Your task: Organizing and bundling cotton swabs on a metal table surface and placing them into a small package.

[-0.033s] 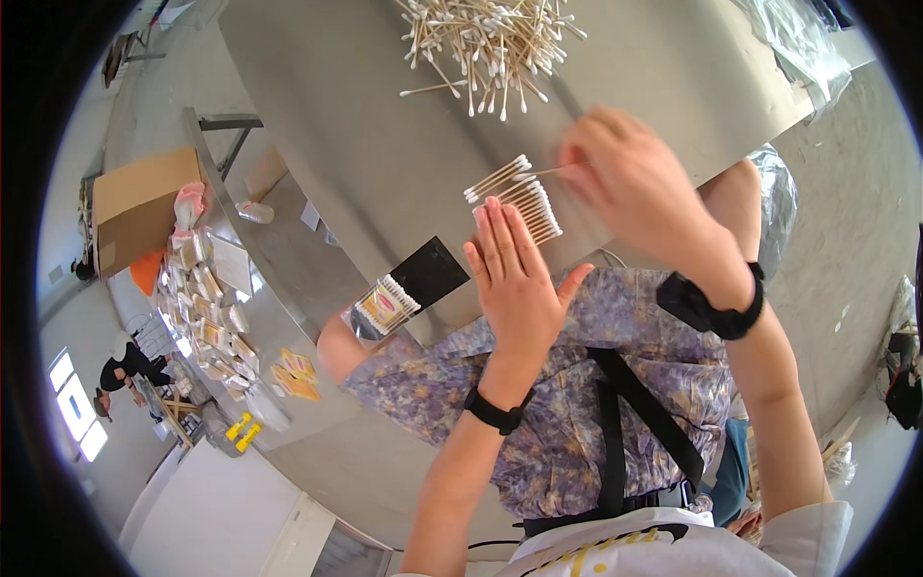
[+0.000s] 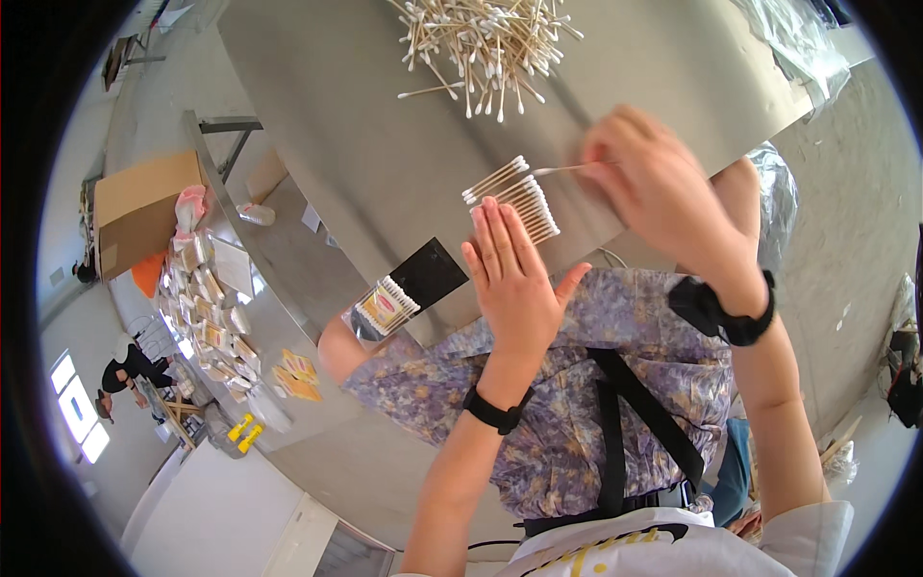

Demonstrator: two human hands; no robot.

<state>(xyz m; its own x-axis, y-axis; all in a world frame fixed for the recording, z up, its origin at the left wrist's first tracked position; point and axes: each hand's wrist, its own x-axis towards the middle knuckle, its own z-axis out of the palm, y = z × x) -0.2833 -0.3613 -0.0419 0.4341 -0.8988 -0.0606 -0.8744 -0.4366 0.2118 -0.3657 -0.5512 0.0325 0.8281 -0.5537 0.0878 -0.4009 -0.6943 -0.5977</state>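
Note:
A row of cotton swabs (image 2: pixel 535 207) lies side by side near the front edge of the grey table, white tips lined up. Over its near left part, my left hand (image 2: pixel 516 293) rests flat with fingers stretched and thumb apart; the swabs under it are hidden. My right hand (image 2: pixel 659 183), somewhat blurred, is just right of the row, its fingers pinching one cotton swab (image 2: pixel 556 170). That swab's white tip points left at the row's far end. Farther off lies a loose pile of cotton swabs (image 2: pixel 481 48).
Left of my left hand, a clear pack of cotton swabs (image 2: pixel 385 306) lies by a black flat piece (image 2: pixel 429 272) at the table edge (image 2: pixel 361 274). A cardboard box (image 2: pixel 144 207) and many small packs (image 2: pixel 216 337) are farther left. A person (image 2: pixel 139 365) is beyond.
My right hand has shifted a little to the right, and the pinched cotton swab has moved right with it. My left hand stays over the row.

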